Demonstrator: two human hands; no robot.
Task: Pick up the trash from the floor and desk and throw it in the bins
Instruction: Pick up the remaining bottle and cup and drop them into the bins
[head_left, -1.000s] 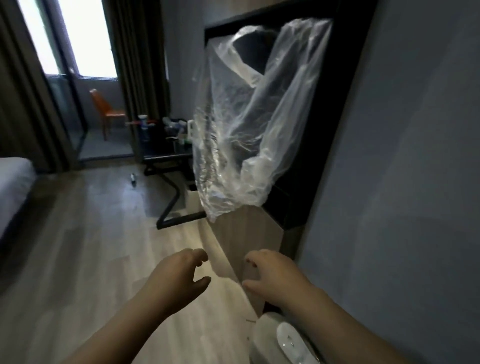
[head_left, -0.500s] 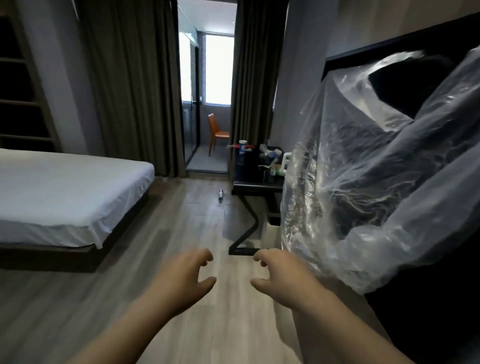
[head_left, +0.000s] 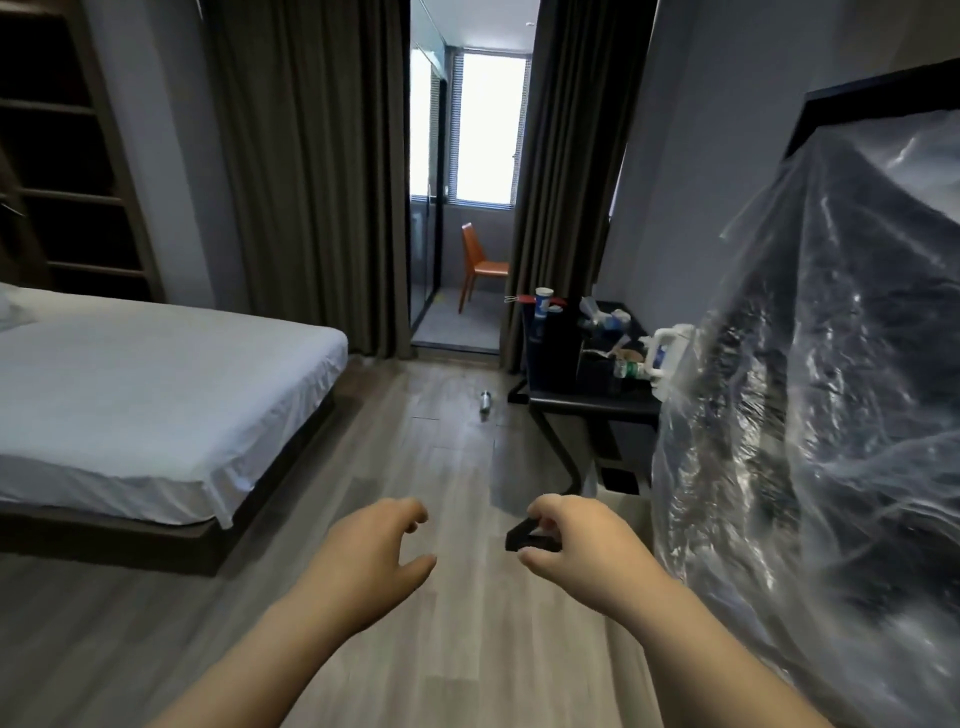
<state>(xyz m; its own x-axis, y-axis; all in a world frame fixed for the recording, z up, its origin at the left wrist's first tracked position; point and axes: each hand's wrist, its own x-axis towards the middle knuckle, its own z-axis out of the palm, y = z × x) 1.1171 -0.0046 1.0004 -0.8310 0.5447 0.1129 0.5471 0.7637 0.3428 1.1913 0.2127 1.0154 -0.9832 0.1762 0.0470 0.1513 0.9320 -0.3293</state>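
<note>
**Q:** What state were the two hands in?

**A:** The left hand (head_left: 371, 558) and the right hand (head_left: 574, 553) were held forward over the wood floor (head_left: 452, 649), backs up. On each hand the fingers were loosely curled, with a moderate gap to the thumb. Neither hand held anything. The black bar seen between the right fingers and thumb was the desk foot (head_left: 524, 541), which lay on the floor beyond them.

**Q:** Where was the trash?

**A:** A small silvery item (head_left: 484, 402), either a can or a bottle, lay on its side on the floor. It was well ahead of both hands and just left of the black desk (head_left: 587, 402). On the desk stood a paper cup (head_left: 543, 301) at the far end, a white jug (head_left: 667, 353) at the near right, and a small green-labelled bottle (head_left: 626, 370) beside the jug. The remaining clutter on the desk was too small to tell.

**Q:** What else was in the room?

**A:** A bed (head_left: 156, 384) with a white sheet stood at the left. Dark curtains (head_left: 311, 182) flanked a doorway, and an orange chair (head_left: 480, 262) stood beyond it. At the right, a clear plastic sheet (head_left: 831, 389) was draped over a dark object, near the right forearm.
</note>
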